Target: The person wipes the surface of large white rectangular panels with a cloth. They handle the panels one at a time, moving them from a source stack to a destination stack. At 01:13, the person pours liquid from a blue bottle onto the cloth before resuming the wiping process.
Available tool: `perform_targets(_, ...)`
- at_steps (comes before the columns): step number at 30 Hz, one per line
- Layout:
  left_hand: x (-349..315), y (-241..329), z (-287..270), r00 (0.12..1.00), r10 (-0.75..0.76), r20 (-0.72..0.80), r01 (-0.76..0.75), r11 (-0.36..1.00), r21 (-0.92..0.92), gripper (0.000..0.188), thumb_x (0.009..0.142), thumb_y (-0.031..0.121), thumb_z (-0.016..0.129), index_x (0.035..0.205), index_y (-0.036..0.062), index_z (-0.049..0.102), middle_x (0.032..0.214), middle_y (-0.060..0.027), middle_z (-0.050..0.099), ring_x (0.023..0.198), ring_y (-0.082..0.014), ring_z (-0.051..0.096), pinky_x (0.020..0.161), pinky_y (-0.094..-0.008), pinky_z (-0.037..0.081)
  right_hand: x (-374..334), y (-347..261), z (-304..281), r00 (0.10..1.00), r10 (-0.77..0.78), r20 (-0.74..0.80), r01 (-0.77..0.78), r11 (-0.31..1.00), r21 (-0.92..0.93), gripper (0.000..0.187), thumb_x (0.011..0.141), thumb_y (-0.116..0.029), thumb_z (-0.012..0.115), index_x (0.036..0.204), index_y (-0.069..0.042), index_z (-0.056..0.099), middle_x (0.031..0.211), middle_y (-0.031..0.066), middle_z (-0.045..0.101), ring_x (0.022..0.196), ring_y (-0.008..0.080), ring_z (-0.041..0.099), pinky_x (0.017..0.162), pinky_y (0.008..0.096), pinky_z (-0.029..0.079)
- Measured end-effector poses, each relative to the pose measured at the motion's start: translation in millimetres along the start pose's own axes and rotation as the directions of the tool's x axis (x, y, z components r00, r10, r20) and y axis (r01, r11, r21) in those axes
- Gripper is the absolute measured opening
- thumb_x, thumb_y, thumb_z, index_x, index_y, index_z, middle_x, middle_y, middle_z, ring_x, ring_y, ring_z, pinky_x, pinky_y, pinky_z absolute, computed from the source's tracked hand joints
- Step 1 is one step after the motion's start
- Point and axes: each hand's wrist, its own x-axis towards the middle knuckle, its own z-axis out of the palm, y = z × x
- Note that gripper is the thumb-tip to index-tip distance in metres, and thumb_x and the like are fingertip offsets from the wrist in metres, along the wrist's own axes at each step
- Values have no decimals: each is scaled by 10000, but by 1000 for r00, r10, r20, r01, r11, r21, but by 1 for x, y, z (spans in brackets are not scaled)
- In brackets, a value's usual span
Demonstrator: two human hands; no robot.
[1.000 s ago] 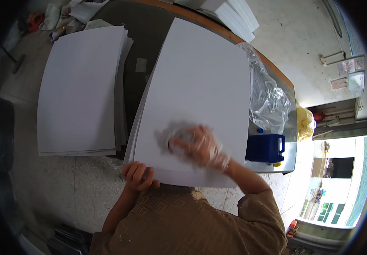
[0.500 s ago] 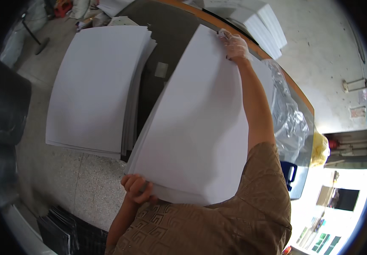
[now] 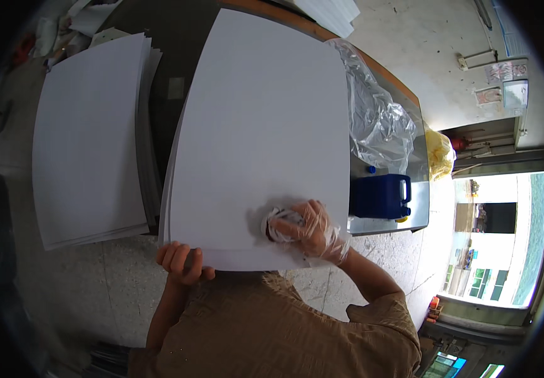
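A stack of large white sheets lies in front of me on the dark table. My left hand, bare, is closed at the near left corner of the stack, its fingers curled over the edge. On the near right part of the top sheet is my right hand, inside a clear plastic glove. It is closed round a crumpled white cloth wad, pressed on the sheet; the fingers partly hide the wad. A second stack of white sheets lies to the left, apart from both hands.
Clear plastic wrap lies crumpled along the right side. Nearer stands a dark blue jerrycan, with a blue cap beside it. A yellow bag is beyond the table's edge. More white sheets lie at the far side.
My right hand has come from the far edge of the sheets to their near right part. My left hand stays at the near left corner. The view has shifted right, showing the whole jerrycan.
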Motion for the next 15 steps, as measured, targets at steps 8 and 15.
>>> perform_targets(8, -5, 7, -16, 995, -77, 56, 75, 996, 37, 426, 1007, 586, 342, 1037, 198, 515, 1137, -73, 487, 1114, -254, 455, 967, -451, 360, 229, 262, -7, 954, 155, -258, -206, 961, -182, 421, 934, -375, 619, 1282, -138, 625, 1089, 261, 638, 978, 399, 620, 852, 466, 503)
perform_targets(15, -14, 12, -24, 992, -105, 69, 100, 992, 72, 483, 1012, 604, 325, 1142, 183, 521, 1163, -121, 491, 1103, -315, 483, 918, -516, 403, 321, 398, -15, 990, 86, -113, -140, 710, -690, 425, 988, -360, 519, 1393, -234, 539, 1209, 178, 659, 1133, 350, 623, 951, 416, 502)
